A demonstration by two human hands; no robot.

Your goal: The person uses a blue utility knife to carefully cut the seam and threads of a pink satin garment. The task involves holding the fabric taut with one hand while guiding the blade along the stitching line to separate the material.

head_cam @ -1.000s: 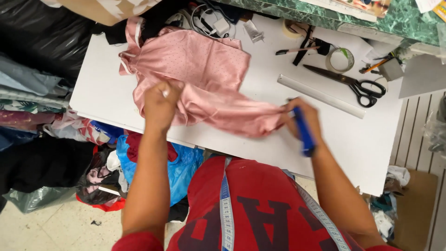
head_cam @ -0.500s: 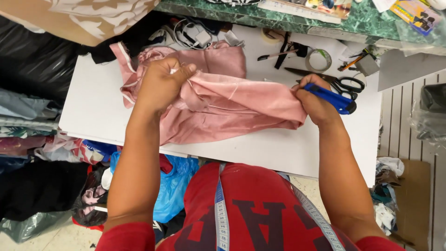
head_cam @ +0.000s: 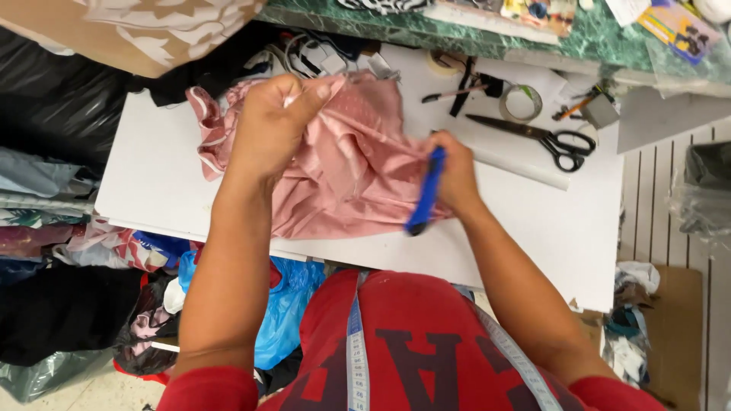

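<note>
Heaped clothes (head_cam: pixel 53 228) and a blue plastic bag (head_cam: pixel 285 304) are seen well out beyond the left hand, below the edge of the white surface (head_cam: pixel 152 183). The left hand (head_cam: pixel 270 125) is raised over the surface and closed into a fist, and a bunch of the pink fabric (head_cam: pixel 350 175) is gripped in it at the upper edge. The fabric is pulled up from the surface there; its white-trimmed end (head_cam: pixel 209 133) is draped just to the left of that hand, and the rest is spread between the two hands. The right hand (head_cam: pixel 455 173) is curled tight, with the fabric's right edge pinched together with a blue tool (head_cam: pixel 426 194), which is angled down towards the body. Whether the tool's tip is touching the cloth cannot be told. Just beyond the right hand a white ruler (head_cam: pixel 518 166) is laid, and past it black-handled scissors (head_cam: pixel 541 138) are set flat. A roll of clear tape (head_cam: pixel 522 103) is found further off, near a small grey box (head_cam: pixel 601 110). A measuring tape (head_cam: pixel 356 358) is hung over the red shirt (head_cam: pixel 426 350) below both hands.
</note>
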